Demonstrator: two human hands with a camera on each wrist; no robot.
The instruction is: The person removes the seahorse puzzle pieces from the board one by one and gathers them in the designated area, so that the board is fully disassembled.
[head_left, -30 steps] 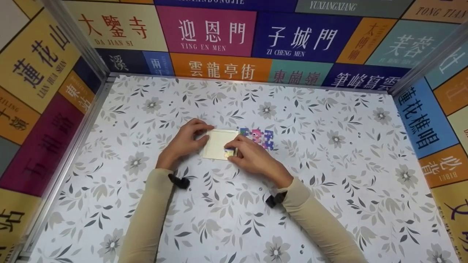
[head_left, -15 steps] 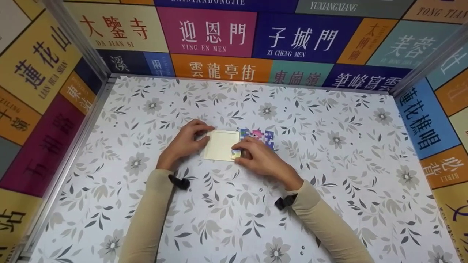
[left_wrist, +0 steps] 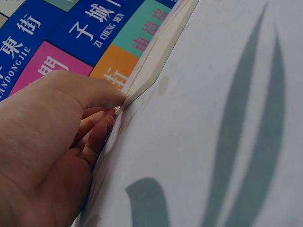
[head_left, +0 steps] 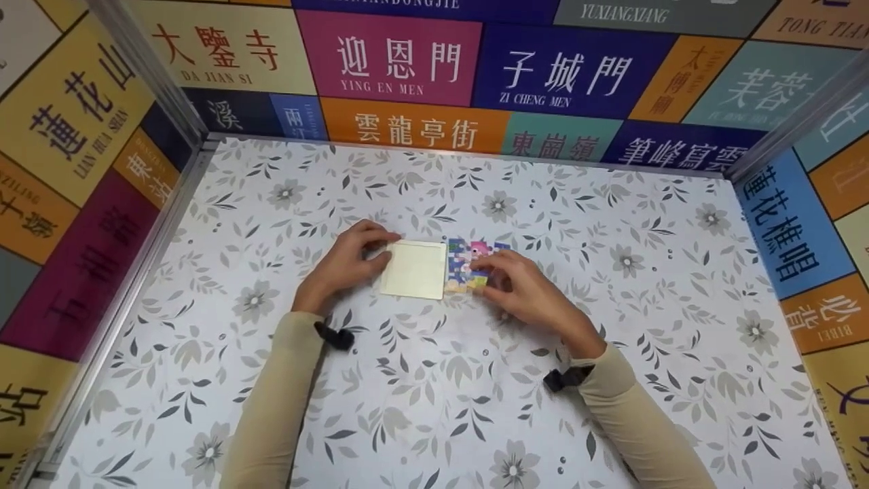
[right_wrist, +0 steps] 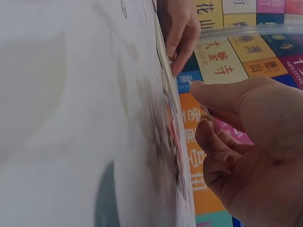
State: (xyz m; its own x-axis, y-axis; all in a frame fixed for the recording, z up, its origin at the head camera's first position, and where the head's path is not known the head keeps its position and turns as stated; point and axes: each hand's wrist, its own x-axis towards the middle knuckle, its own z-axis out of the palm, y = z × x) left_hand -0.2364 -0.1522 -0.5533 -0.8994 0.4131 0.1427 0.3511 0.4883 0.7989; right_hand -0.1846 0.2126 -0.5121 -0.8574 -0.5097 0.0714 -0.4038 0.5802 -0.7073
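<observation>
A flat, square, cream-coloured puzzle tray lies in the middle of the table. At its left side my left hand holds the edge, thumb and index finger at the upper left. In the left wrist view, the thumb of that hand meets the tray's thin edge. My right hand pinches a small yellow-and-blue jigsaw piece over the colourful jigsaw pieces right of the tray. In the right wrist view, the piece shows only as a thin sliver in the right hand.
The table has a white covering with a grey leaf and flower print. Panels with large characters stand behind it and along both sides. Metal frame bars run along the table's edges.
My right hand has moved right with the pinched jigsaw piece, from above the tray to over the other pieces. The left hand has stayed at the tray's left side.
</observation>
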